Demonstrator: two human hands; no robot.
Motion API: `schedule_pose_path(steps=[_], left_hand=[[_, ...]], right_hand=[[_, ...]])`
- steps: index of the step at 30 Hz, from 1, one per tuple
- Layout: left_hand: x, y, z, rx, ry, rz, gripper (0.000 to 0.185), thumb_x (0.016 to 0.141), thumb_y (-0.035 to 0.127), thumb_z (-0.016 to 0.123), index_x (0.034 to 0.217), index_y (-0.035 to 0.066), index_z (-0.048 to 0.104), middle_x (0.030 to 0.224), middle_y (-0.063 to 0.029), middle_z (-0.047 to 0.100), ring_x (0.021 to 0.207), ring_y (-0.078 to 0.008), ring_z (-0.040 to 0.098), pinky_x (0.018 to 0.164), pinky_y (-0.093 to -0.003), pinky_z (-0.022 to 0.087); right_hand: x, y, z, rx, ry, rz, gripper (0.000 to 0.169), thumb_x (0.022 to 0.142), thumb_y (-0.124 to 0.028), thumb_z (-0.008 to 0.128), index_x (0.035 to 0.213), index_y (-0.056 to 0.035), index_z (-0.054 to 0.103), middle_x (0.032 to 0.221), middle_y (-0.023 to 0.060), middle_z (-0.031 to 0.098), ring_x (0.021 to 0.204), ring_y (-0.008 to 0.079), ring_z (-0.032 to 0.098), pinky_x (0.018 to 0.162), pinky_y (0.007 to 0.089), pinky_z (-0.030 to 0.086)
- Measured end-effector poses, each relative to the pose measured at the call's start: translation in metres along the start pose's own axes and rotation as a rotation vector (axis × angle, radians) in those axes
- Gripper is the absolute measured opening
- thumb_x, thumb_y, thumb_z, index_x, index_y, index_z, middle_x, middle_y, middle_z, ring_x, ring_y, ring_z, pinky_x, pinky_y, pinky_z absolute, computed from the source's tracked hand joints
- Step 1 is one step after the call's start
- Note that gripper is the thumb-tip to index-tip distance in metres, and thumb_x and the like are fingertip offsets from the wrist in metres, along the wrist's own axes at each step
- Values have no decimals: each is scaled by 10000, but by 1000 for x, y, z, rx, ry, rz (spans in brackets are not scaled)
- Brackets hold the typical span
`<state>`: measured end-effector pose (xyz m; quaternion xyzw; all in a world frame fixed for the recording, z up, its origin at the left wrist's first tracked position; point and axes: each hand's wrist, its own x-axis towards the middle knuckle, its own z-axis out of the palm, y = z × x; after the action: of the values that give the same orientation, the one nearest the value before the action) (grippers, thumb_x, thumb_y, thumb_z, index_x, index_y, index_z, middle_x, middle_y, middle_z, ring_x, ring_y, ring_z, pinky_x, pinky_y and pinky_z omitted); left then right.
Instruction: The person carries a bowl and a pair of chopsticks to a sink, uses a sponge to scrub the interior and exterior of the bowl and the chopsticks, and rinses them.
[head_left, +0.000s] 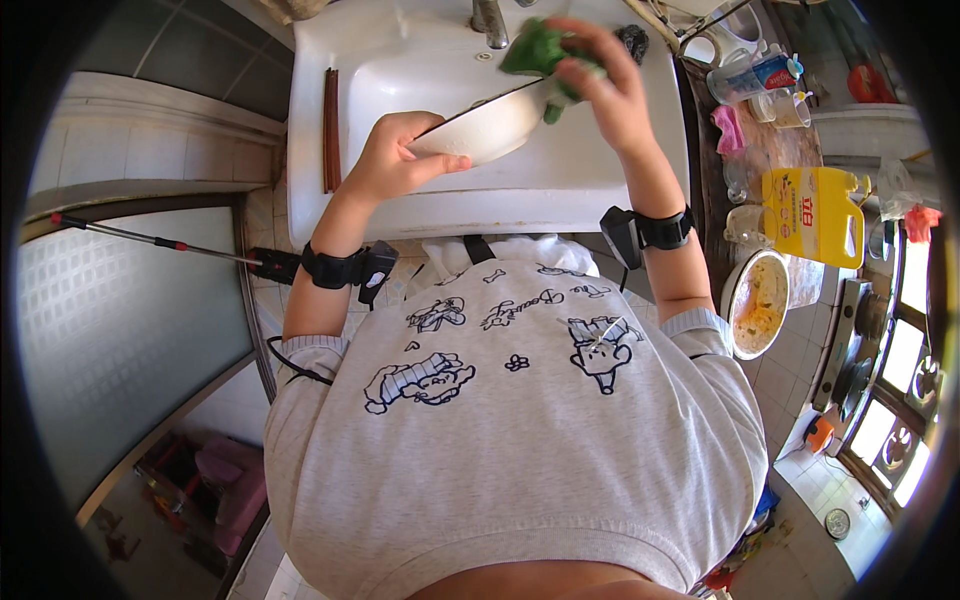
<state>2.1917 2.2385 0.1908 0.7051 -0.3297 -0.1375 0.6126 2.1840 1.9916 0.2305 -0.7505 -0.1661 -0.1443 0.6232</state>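
Over a white ceramic sink (450, 214), my left hand (405, 154) grips a white bowl (487, 131) by its dark rim, thumb on the outer side. The bowl is tilted, its outside towards me, so most of its inside is hidden. My right hand (611, 82) holds a green cloth (536, 51) at the bowl's far right end; part of the cloth hangs over the rim. Brown chopsticks (331, 131) lie along the sink's left ledge. Behind the bowl is a metal faucet (490, 26). A dark scouring pad (632, 43) sits at the sink's back right corner.
On the right, a wooden counter (787, 139) bears a pink cloth (727, 129), glass jars (750, 225), a cup (791, 109) and a yellow detergent jug (814, 214). A bowl with food remains (759, 304) stands nearer me. A mop handle (169, 244) leans at the left.
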Motion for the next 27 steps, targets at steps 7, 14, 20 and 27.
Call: schedule_pose_path(steps=[7,14,20,27], left_hand=[[-3,3,-1,-58,17,2,217,674,59,706,855,-26,622,773,-55,632,694,-88,566,615,-210,448],[-9,-1,-4,-130,80,12,241,675,88,713,860,-34,620,772,-59,632,701,-97,571,633,-210,453],[-7,-1,-6,32,54,-22,213,678,77,704,846,-27,624,741,-51,624,678,-84,556,615,-211,443],[-3,-3,-4,10,58,-23,190,693,56,694,846,-27,618,754,-41,609,680,-75,535,607,-203,424]], right_hand=[[-3,5,-7,-231,-260,6,270,837,-141,519,1080,-38,576,1031,84,569,925,161,531,816,262,408],[-12,22,-4,-362,-135,239,421,799,-286,566,1139,-38,543,1074,119,516,982,198,516,842,268,392],[-12,6,6,-59,-117,227,389,776,-157,526,1145,-33,537,1080,103,527,986,176,511,855,269,389],[-6,4,9,209,-227,50,353,790,-121,483,1121,-15,548,1112,105,538,1019,185,493,889,275,369]])
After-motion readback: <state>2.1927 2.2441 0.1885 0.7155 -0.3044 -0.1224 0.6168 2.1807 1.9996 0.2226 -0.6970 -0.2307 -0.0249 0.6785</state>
